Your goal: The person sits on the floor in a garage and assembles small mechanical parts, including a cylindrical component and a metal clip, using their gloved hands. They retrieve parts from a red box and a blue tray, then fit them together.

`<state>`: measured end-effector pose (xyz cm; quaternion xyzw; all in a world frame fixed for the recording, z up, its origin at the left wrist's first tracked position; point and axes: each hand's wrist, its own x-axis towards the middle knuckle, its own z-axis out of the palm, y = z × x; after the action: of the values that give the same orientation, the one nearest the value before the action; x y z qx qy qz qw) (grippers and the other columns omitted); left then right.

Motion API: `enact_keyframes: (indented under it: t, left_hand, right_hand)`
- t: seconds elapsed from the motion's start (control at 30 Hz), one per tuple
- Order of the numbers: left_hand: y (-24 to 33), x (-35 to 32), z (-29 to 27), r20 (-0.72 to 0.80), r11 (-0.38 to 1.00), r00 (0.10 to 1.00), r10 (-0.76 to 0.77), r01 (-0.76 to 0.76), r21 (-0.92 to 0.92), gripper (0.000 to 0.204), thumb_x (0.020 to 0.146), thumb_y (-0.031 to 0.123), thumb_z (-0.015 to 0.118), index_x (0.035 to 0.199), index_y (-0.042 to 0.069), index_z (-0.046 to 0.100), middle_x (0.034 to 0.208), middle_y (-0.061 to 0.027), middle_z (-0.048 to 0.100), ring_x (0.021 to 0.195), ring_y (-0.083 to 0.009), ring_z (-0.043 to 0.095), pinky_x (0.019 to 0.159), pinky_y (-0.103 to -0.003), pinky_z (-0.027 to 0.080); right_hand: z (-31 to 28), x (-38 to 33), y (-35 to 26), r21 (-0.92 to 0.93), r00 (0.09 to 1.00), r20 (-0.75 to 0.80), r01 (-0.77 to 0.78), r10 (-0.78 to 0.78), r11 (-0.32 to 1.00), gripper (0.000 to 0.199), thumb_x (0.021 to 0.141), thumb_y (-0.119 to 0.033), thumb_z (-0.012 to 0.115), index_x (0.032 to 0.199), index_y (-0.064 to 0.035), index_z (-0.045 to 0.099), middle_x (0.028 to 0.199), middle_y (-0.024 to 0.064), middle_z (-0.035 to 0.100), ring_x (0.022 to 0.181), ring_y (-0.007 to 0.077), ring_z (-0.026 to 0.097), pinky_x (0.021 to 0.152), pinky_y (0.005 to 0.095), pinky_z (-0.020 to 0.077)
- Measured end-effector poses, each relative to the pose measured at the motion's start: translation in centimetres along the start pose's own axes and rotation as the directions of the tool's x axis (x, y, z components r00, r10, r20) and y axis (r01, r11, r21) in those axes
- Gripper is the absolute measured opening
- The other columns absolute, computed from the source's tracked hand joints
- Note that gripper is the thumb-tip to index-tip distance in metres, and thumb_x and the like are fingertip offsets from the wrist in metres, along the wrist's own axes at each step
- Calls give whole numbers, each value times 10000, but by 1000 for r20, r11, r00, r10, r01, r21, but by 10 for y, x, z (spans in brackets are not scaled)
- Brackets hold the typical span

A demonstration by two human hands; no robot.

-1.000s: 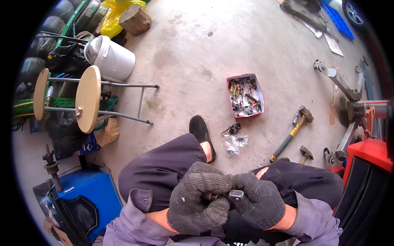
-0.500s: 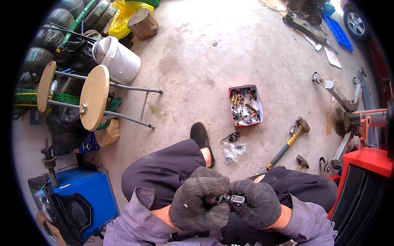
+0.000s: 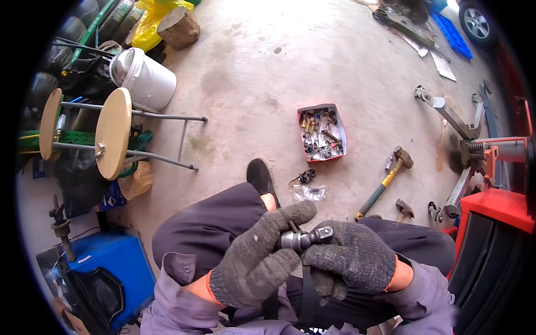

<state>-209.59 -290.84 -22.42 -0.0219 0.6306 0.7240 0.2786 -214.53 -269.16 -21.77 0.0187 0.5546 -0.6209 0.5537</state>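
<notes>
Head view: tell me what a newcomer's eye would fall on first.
Probably the shiny metal fitting at lower centre, between the dark-gloved left hand and right hand. Next, likely the red-sided box of small hardware on the floor beyond them. The bright blue case at lower left and the red cabinet at right also stand out.

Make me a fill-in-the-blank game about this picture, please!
1. A metal part sits between the left hand and the right hand, and each hand wears a knitted ____.
2. The bucket near the upper left is ____.
3. The plastic bag beside the log is bright ____.
4. The number of hammers lying on the floor is ____.

Missing words: glove; white; yellow; two.
</notes>
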Motion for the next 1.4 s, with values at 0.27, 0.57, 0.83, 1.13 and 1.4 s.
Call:
enact_keyframes:
  t: [0.27,0.57,0.83,1.13,1.4]
  left_hand:
    - [17,7,4,-86,949,961,-264,243,-202,606,946,223,594,1464,-14,386,1322,-135,572,1161,-173,587,965,-319,487]
    - [23,4,2,-23,961,972,-234,228,-159,451,964,141,582,1381,-13,505,1265,-138,626,1189,-205,582,1033,-357,459]
    - [5,5,-3,4,940,983,-182,175,-294,568,940,242,663,1410,-13,473,1296,-146,613,1225,-221,564,1068,-364,427]
    - [14,4,0,30,937,948,-317,318,-148,373,998,169,588,1331,3,568,1093,-61,663,917,-96,618,795,-249,519]
    - [22,1,-12,42,883,987,-154,156,-443,479,973,287,600,1305,-55,548,894,-106,626,498,-91,493,404,-236,405]
  right_hand:
    - [9,-7,2,-195,980,-67,174,-190,965,250,966,-212,588,1126,-34,656,849,100,690,693,191,681,586,292,550]
    - [8,-7,13,-347,887,-82,401,-454,848,191,891,-149,672,1042,-34,690,806,99,702,656,191,692,570,298,530]
    - [9,4,19,-760,693,47,493,-720,424,207,827,-269,661,905,-81,696,714,109,653,616,299,659,546,411,517]
    - [16,2,21,-872,721,154,421,-675,251,200,826,-303,655,858,-108,685,664,90,633,599,279,650,523,421,496]
    - [0,-6,21,-331,766,71,622,-639,710,190,839,-256,657,891,-76,691,712,103,647,668,293,664,611,394,519]
